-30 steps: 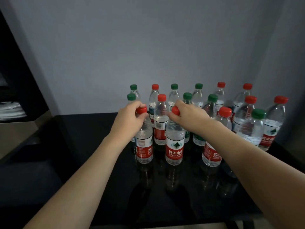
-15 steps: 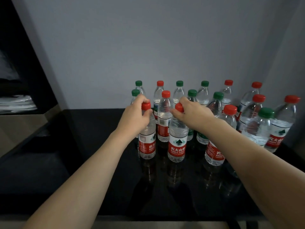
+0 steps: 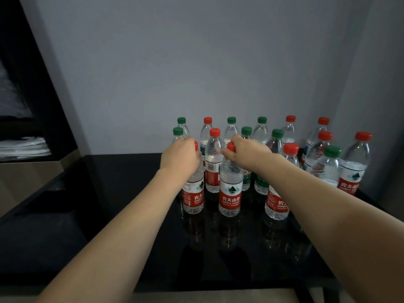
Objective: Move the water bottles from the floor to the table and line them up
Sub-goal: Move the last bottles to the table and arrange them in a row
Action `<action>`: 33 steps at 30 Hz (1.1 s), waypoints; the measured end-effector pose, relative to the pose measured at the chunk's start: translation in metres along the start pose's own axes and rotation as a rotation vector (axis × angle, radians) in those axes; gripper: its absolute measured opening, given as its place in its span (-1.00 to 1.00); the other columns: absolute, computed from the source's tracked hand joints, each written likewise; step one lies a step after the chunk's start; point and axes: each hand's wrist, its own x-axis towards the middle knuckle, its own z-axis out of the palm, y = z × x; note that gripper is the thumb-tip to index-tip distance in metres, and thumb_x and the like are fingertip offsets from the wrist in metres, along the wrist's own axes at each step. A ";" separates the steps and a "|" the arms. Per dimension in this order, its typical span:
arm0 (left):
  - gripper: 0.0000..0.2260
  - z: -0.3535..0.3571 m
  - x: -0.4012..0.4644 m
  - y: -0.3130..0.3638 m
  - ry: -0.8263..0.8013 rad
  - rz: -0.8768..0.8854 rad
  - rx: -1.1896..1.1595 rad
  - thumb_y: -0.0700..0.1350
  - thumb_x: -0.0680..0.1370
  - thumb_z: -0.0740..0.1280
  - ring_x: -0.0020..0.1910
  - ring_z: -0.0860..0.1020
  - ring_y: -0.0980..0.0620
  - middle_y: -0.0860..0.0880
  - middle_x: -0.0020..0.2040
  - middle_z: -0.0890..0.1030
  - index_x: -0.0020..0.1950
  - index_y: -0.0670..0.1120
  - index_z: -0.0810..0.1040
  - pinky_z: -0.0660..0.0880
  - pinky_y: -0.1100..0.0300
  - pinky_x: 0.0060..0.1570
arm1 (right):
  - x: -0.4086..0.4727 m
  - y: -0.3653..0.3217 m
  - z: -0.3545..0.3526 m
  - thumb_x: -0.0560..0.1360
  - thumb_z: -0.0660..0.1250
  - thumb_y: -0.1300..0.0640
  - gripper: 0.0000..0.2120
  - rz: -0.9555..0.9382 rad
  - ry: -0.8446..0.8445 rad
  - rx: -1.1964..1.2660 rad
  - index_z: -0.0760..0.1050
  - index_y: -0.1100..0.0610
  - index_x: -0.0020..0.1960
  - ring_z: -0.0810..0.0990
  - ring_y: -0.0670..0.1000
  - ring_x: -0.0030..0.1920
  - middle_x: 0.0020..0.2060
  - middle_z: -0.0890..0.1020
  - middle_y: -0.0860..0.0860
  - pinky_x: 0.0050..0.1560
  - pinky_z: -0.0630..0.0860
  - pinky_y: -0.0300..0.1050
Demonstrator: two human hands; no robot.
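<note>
Here, left hand (image 3: 178, 157) closing around the cap of one bottle (image 3: 193, 193), right hand (image 3: 248, 153) pinching the neck of another bottle (image 3: 230, 191), both standing upright at the front of the rows, bare black table (image 3: 131, 215) lying open leftward.

Both arms reach forward, left hand (image 3: 180, 157) and right hand (image 3: 248, 153) curled closed

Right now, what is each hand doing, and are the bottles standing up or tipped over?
Left hand: closed around the top of a red-cap bottle.
Right hand: gripping another red-cap bottle's cap.
Other bottles: upright, capped, on the black table.
</note>
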 end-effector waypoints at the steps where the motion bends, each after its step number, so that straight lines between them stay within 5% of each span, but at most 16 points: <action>1: -0.83 -0.004 -0.001 0.001 -0.019 -0.019 0.002 -0.02 0.60 0.32 -0.26 0.51 0.02 -0.03 -0.19 0.51 -0.08 -0.10 0.47 0.44 0.13 -0.29 | -0.003 -0.002 -0.003 0.58 0.12 -0.25 -0.62 -0.001 -0.015 -0.014 0.29 0.08 0.09 0.57 0.03 -0.18 -0.19 0.53 0.01 -0.08 0.59 0.06; 11: -0.93 -0.049 -0.034 -0.033 -0.074 -0.141 -0.309 -0.14 0.52 0.38 -0.19 0.55 0.02 0.04 -0.18 0.56 -0.05 0.00 0.54 0.45 0.16 -0.31 | -0.032 -0.031 -0.039 0.57 0.17 -0.19 -0.63 -0.071 -0.071 -0.093 0.44 0.11 -0.13 0.57 0.00 -0.25 -0.21 0.57 0.05 -0.16 0.61 -0.01; 18: -0.65 -0.100 -0.026 -0.103 -0.027 -0.170 -0.293 -0.09 0.58 0.34 0.01 0.44 0.07 -0.01 0.22 0.55 0.37 0.04 0.47 0.36 0.15 -0.04 | -0.014 -0.097 -0.068 0.51 0.26 -0.26 -0.57 -0.196 -0.072 0.042 0.50 0.14 -0.12 0.58 0.03 -0.20 -0.23 0.60 0.04 -0.19 0.52 -0.06; 24: -0.62 -0.120 0.011 -0.182 -0.007 -0.165 -0.210 -0.11 0.62 0.30 0.29 0.49 -0.07 -0.06 0.36 0.51 0.45 0.00 0.42 0.41 0.10 0.19 | 0.060 -0.187 -0.062 0.50 0.27 -0.25 -0.53 -0.349 -0.051 0.058 0.56 0.19 -0.04 0.58 0.04 -0.19 -0.17 0.62 0.07 -0.30 0.42 -0.13; 33: -0.58 -0.063 0.111 -0.342 -0.005 -0.162 -0.062 -0.10 0.62 0.27 0.32 0.47 -0.06 -0.08 0.37 0.50 0.49 -0.05 0.38 0.41 -0.02 0.34 | 0.246 -0.306 0.027 0.55 0.24 -0.15 -0.58 -0.458 -0.209 0.134 0.51 0.21 -0.20 0.49 0.01 -0.58 -0.53 0.54 0.07 -0.47 0.39 -0.22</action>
